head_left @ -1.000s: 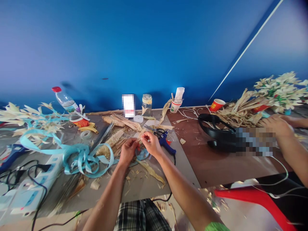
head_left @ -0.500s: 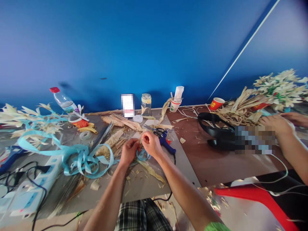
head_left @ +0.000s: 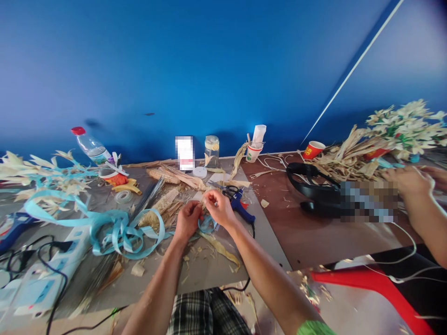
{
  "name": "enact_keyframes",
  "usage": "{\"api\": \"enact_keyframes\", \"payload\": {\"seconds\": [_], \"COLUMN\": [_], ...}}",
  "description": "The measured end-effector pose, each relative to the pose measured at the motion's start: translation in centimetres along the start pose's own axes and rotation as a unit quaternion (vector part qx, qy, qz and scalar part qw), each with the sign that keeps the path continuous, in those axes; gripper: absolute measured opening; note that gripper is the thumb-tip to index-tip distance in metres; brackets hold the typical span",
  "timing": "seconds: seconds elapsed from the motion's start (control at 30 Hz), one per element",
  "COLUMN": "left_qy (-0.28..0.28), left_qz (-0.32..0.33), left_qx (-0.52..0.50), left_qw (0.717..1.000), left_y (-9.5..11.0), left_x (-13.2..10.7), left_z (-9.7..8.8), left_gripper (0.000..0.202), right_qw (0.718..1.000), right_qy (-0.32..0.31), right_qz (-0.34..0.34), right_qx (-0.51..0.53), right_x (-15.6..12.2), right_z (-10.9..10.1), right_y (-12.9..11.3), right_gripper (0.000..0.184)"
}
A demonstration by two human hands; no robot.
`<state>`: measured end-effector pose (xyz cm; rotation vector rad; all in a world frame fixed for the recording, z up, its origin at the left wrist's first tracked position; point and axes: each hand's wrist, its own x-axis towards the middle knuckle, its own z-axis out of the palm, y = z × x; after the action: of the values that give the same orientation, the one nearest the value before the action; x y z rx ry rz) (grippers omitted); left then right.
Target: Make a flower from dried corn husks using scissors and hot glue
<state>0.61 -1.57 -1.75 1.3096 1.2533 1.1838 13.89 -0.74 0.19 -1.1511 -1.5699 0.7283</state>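
The left hand (head_left: 187, 218) and the right hand (head_left: 220, 208) meet above the surface (head_left: 279, 232), between its near edge and its far edge. The fingers of these 2 hands are pinching 1 small pale piece (head_left: 203, 201); it is mostly covered, so its shape I cannot tell. Just beside the right hand lie 1 blue glue gun (head_left: 240, 208) and 1 pair of scissors (head_left: 230, 190). Toward the left edge is 1 tangle of light blue ribbon (head_left: 101, 236). Near the far edge stand 1 jar (head_left: 212, 151) and 1 white-and-red cup (head_left: 254, 153).
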Motion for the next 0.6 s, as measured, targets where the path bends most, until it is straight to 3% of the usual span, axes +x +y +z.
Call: {"api": "enact_keyframes", "payload": {"seconds": [0.47, 0.6], "left_qy": [0.006, 0.007], "left_qz": [-0.005, -0.004], "left_qx": [-0.035, -0.043], "left_qw": [0.999, 0.999], "left_y": [0.63, 0.79], "left_x": [-0.12, -0.13], "left_z": [-0.11, -0.09], "left_gripper": [0.024, 0.024], "right_qw": [0.999, 1.000], "right_qy": [0.004, 0.018], "right_qz": [-0.044, -0.022], "right_qx": [-0.002, 0.002], "right_x": [0.06, 0.05], "right_z": [0.24, 0.47], "right_y": [0.39, 0.43], "right_gripper": [0.006, 0.007]}}
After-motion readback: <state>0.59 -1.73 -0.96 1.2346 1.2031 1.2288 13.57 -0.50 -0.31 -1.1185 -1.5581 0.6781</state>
